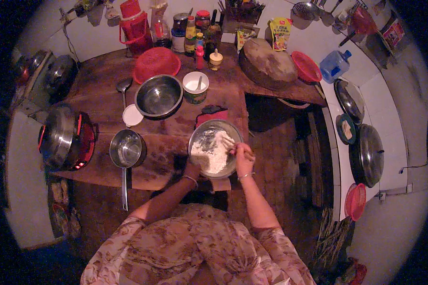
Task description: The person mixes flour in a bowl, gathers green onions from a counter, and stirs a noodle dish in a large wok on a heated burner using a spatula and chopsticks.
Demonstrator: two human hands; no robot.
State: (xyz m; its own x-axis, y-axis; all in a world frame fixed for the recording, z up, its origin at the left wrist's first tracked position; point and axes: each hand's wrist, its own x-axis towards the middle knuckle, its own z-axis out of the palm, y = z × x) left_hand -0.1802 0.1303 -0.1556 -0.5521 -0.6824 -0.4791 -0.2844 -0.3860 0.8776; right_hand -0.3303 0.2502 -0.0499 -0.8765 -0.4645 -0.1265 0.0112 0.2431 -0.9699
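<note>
Close to the table's front edge is a round metal bowl [237, 132] with white flour [214, 161] in it. My right hand [245, 156] is over the bowl's right rim, closed around pale, blurred sticks that look like chopsticks [227, 141]; their far ends are in the flour. In shadow, my left hand [193, 168] grips the bowl's lower left rim, and its fingers are hard to make out. A red cloth or packet [214, 117] lies just behind the bowl. To the left stands a long-handled metal saucepan [125, 149].
On the wooden table [103, 92] are an empty steel basin [159, 95], a white tub with a spoon [195, 83], a white lid [132, 115], a ladle [124, 87] and a lidded pot [60, 137]. Bottles [190, 37], a red thermos [135, 30] and a round chopping block [267, 64] stand behind.
</note>
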